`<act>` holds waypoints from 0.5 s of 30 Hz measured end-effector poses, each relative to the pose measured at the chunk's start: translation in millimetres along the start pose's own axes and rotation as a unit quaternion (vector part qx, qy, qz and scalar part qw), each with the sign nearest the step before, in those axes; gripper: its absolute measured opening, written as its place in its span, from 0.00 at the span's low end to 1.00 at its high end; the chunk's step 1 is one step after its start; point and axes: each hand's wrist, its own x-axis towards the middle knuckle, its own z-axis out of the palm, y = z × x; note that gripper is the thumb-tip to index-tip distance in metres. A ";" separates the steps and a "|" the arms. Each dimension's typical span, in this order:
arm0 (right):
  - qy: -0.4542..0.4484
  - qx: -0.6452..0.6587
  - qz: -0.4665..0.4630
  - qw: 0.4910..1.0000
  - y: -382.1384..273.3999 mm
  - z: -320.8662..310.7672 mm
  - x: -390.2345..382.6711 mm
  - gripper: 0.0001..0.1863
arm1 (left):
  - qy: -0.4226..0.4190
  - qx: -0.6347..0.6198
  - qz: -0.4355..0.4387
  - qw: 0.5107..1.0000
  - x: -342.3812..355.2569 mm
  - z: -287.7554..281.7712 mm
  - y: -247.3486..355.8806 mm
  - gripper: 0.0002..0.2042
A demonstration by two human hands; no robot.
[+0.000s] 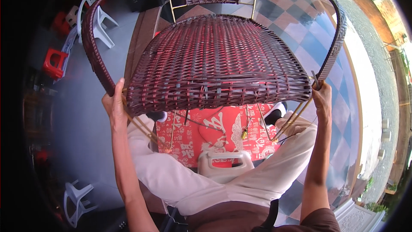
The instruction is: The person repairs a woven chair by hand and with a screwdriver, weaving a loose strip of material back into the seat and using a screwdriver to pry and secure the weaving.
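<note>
In the head view, we have the dark brown wicker armchair (219, 60) in front of us, above a red printed mat (189, 135), with its backrest on the far side and the front edge of its seat toward us; we cannot tell whether its legs touch the ground. Our hands are well apart: the left hand (115, 105) is clamped on the lower end of the armchair's left armrest, and the right hand (322, 98) grips the lower end of its right armrest, where a loose strand (315, 79) sticks up. Thin gold-coloured frame rods (289, 124) show below the armchair's seat. Nearer to us than the armchair, a beige plastic stool (210, 168) shows between our thighs. Left of the armchair stand a white plastic chair (101, 22) and a red plastic stool (48, 63); right of it spreads checkered tile flooring (300, 17).
</note>
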 end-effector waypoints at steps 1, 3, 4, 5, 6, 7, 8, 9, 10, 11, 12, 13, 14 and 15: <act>-0.005 -0.009 -0.001 1.000 -1.9 -4.1 0.9 0.13 | 0.000 0.014 -0.005 1.000 -3.3 -0.3 8.3 0.14; -0.005 -0.042 -0.008 0.999 -4.6 -10.3 4.9 0.12 | 0.018 0.043 -0.014 0.999 -1.6 -2.5 14.3 0.15; 0.000 -0.047 -0.019 0.999 -10.0 -13.6 4.4 0.12 | 0.017 0.045 -0.015 0.999 0.5 -4.5 15.2 0.15; 0.000 -0.061 -0.016 0.998 -13.8 -15.5 4.1 0.12 | 0.016 0.055 -0.022 0.998 1.4 -4.8 16.7 0.16; 0.001 -0.073 -0.017 0.997 -19.3 -17.2 6.1 0.11 | 0.016 0.062 -0.026 0.998 3.2 -3.7 21.8 0.16; -0.001 -0.078 -0.017 0.997 -23.9 -16.9 8.1 0.12 | 0.022 0.063 -0.033 0.997 3.6 3.3 27.2 0.17; -0.002 -0.083 -0.017 0.996 -27.4 -16.5 10.8 0.12 | 0.021 0.062 -0.031 0.997 8.3 7.5 27.2 0.17; 0.001 -0.097 -0.002 0.995 -31.1 -16.6 16.2 0.14 | 0.029 0.064 0.000 0.998 16.5 10.7 28.3 0.16; 0.003 -0.129 0.009 0.992 -29.6 -12.9 21.9 0.15 | 0.037 0.066 0.032 0.997 24.0 12.9 24.2 0.16; 0.004 -0.147 0.014 0.989 -31.9 -11.0 25.5 0.16 | 0.029 0.067 0.046 0.996 31.8 13.7 21.2 0.16; 0.002 -0.163 0.020 0.986 -37.8 -6.9 27.6 0.17 | 0.015 0.067 0.053 0.996 34.9 14.3 22.7 0.17; -0.001 -0.174 0.026 0.984 -38.3 -4.4 32.7 0.18 | 0.015 0.060 0.078 0.995 38.0 18.8 20.6 0.17; -0.004 -0.186 0.032 0.982 -39.7 -3.2 36.5 0.19 | 0.015 0.054 0.103 0.993 39.3 22.6 18.8 0.18; 0.001 -0.191 0.033 0.981 -44.6 -0.8 36.9 0.20 | 0.012 0.055 0.092 0.994 39.3 25.5 19.4 0.18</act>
